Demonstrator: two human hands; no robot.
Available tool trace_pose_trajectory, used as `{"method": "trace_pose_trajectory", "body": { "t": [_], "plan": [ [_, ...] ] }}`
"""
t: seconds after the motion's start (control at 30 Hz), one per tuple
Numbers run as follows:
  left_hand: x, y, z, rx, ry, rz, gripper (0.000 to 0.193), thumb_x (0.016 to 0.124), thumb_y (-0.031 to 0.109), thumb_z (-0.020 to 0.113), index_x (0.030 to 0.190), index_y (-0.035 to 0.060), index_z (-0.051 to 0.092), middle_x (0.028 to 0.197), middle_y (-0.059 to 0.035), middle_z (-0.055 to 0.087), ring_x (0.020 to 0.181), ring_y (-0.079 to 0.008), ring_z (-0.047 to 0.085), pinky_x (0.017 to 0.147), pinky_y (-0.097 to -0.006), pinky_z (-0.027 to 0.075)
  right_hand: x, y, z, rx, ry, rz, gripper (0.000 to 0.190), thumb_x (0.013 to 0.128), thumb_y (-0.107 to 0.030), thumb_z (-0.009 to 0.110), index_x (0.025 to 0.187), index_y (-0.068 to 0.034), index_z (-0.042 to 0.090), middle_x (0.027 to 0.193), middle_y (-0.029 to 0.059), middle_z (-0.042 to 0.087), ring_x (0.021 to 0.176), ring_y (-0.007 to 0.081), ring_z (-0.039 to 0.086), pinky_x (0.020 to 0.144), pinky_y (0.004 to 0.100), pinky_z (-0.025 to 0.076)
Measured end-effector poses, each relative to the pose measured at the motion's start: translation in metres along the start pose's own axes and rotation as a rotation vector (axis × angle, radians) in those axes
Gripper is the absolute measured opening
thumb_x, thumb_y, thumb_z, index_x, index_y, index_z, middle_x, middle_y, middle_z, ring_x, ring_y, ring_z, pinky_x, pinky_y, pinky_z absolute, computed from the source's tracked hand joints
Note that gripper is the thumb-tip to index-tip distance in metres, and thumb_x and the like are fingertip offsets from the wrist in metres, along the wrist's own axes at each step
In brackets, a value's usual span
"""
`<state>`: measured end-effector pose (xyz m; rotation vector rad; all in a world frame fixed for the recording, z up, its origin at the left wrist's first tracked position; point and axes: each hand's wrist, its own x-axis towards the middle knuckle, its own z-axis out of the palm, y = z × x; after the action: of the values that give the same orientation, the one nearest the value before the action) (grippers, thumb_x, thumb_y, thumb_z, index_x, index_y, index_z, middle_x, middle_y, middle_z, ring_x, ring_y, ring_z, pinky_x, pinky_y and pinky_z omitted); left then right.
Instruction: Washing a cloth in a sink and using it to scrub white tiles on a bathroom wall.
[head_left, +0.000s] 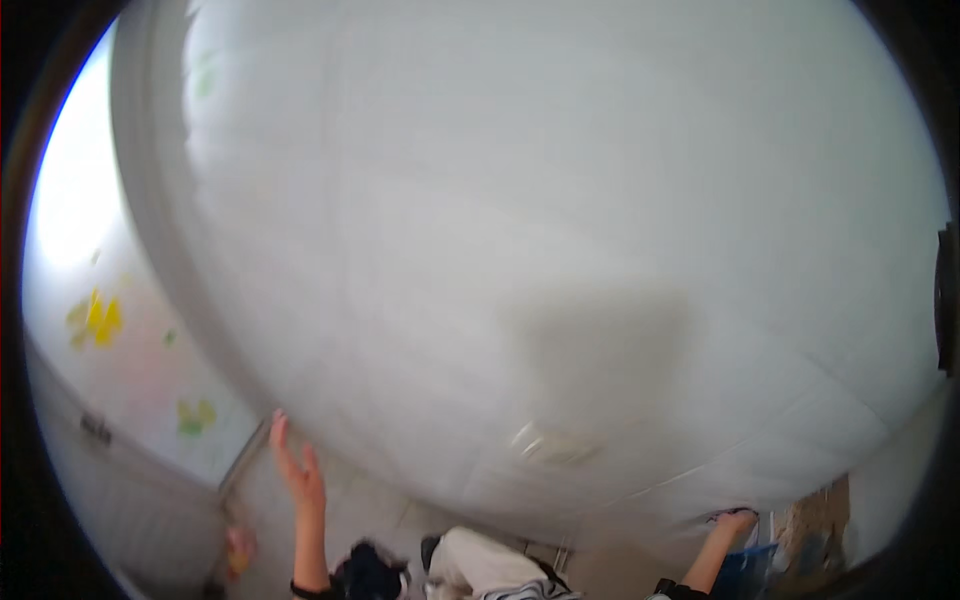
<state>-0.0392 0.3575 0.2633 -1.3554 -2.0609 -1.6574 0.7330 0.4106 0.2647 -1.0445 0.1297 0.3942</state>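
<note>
A broad pale grey-white surface (465, 247), with faint creases and a soft shadow, fills most of the view; its material is unclear. At its lower left edge my left hand (300, 472) is raised with fingers apart, holding nothing. My right hand (735, 519) is at the lower right edge, fingers curled beside a thin dark strip and some whitish material; blur hides whether it grips them. A dark watch or band (664, 588) sits near my right wrist. A small shiny, clear-looking patch (555, 444) shows on the lower part of the surface.
At left is a bright white panel (142, 360) with yellow and green decorations, beside a grey ribbed surface (135, 495). A blue container (746, 570) and brown cardboard-like material (817, 521) lie at lower right. Pale trousers (480, 559) and a dark object (371, 571) show at the bottom.
</note>
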Motion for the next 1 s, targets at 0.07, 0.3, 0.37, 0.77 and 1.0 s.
{"method": "trace_pose_trajectory", "body": {
  "t": [0.07, 0.3, 0.37, 0.77, 1.0],
  "plan": [
    [0.047, 0.034, 0.01, -0.058, 0.069, 0.137, 0.043, 0.088, 0.013, 0.042, 0.128, -0.0023, 0.035, 0.136, -0.0204, 0.033, 0.127, -0.0336, 0.03, 0.105, -0.042, 0.022, -0.011, -0.003, 0.01, 0.08, -0.034, -0.201, 0.053, 0.089, -0.034, 0.037, 0.131, -0.001, 0.033, 0.134, 0.0131, 0.036, 0.115, 0.0252, 0.042, 0.096, 0.041, 0.034],
    [0.15, 0.094, 0.065, -0.211, 0.135, 0.455, 0.049, 0.09, 0.022, 0.036, 0.133, -0.0012, 0.029, 0.14, -0.0207, 0.027, 0.13, -0.0358, 0.025, 0.106, -0.0495, 0.013, -0.024, -0.027, 0.046, 0.165, -0.107, -0.476, 0.059, 0.092, -0.043, 0.035, 0.139, -0.009, 0.02, 0.139, 0.0099, 0.031, 0.12, 0.0266, 0.038, 0.097, 0.038, 0.034],
    [0.162, 0.087, 0.087, -0.022, -0.035, 0.618, 0.062, 0.09, 0.042, 0.041, 0.132, -0.0038, 0.032, 0.136, -0.0251, 0.031, 0.126, -0.0412, 0.028, 0.102, -0.0514, 0.023, -0.009, -0.01, 0.045, 0.156, -0.062, -0.527, 0.061, 0.092, -0.045, 0.035, 0.139, -0.01, 0.021, 0.139, 0.0094, 0.031, 0.12, 0.0263, 0.038, 0.097, 0.0377, 0.034],
    [0.157, 0.057, 0.093, -0.034, 0.141, 0.592, 0.079, 0.089, 0.057, 0.025, 0.137, -0.0048, 0.017, 0.141, -0.0282, 0.016, 0.13, -0.0439, 0.014, 0.103, -0.0578, 0.012, -0.041, -0.091, 0.077, -0.019, -0.103, -0.889, 0.068, 0.091, -0.044, 0.039, 0.141, -0.008, 0.011, 0.146, 0.008, 0.016, 0.134, 0.0214, 0.015, 0.108, 0.0327, 0.012],
    [0.144, 0.095, 0.094, -0.003, 0.159, 0.65, 0.074, 0.091, 0.053, 0.023, 0.137, -0.0051, 0.015, 0.141, -0.0293, 0.014, 0.131, -0.0445, 0.014, 0.104, -0.0571, 0.013, -0.261, -0.282, 0.258, -0.424, -0.287, -1.757, 0.051, 0.094, -0.024, 0.032, 0.14, -0.005, 0.02, 0.147, 0.0133, 0.012, 0.136, 0.0259, 0.009, 0.11, 0.037, 0.007]
  ]
}}
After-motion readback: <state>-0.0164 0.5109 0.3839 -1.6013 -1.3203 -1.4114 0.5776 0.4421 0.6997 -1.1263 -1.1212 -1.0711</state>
